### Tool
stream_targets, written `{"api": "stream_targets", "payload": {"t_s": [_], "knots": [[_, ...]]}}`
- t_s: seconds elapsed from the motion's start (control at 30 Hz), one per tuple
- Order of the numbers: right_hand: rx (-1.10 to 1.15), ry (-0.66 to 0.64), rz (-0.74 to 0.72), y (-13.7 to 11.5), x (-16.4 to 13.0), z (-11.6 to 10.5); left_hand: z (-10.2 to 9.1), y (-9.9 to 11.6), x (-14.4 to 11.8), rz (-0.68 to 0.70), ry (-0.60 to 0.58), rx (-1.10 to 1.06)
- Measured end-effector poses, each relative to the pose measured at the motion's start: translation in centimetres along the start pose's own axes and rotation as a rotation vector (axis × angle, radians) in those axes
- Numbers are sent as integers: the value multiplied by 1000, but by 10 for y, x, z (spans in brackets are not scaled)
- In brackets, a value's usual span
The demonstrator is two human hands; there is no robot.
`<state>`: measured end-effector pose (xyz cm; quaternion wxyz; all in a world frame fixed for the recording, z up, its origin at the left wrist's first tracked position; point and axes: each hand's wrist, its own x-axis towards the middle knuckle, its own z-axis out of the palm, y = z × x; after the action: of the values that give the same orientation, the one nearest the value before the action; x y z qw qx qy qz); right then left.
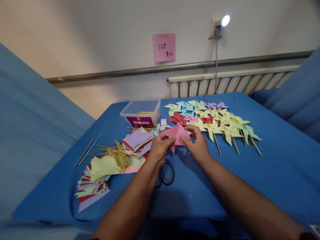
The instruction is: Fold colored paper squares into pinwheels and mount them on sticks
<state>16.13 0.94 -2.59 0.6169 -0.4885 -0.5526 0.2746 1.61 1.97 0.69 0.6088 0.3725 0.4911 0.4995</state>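
Observation:
A pink square of folded paper (175,133) is held up over the blue table (275,166) between both hands. My left hand (158,150) pinches its lower left edge, and my right hand (197,143) grips its right side. Scissors (167,172) lie on the cloth just under my left wrist. Finished paper pinwheels (220,121) on wooden sticks lie in a spread to the right of my hands. Stacks of coloured paper squares (138,140) and a bundle of wooden sticks (117,154) sit to the left.
A clear plastic box (141,113) stands at the back of the table. More fanned coloured paper (93,183) lies at the front left. A pink note (164,47) and a lit lamp (221,21) are on the wall above a radiator (225,85).

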Motion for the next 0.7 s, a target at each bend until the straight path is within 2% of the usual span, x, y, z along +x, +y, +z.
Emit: {"api": "stream_targets", "payload": {"t_s": [0.1, 0.2, 0.27, 0.4, 0.53, 0.63, 0.7], "knots": [[174, -50, 198, 2, 6, -4, 0, 5, -3, 48, -66, 66], [374, -212, 341, 2, 10, -6, -1, 8, -4, 76, -147, 181], [419, -295, 375, 1, 11, -7, -4, 8, -3, 96, -185, 289], [338, -335, 368, 0, 9, -8, -9, 7, -2, 95, -272, 416], [245, -267, 319, 3, 6, -3, -10, 7, -2, 132, -260, 448], [222, -117, 301, 6, 1, 6, -8, 3, 0, 160, -195, 394], [304, -12, 337, 8, -3, 12, -7, 0, 2, 165, -117, 319]]}}
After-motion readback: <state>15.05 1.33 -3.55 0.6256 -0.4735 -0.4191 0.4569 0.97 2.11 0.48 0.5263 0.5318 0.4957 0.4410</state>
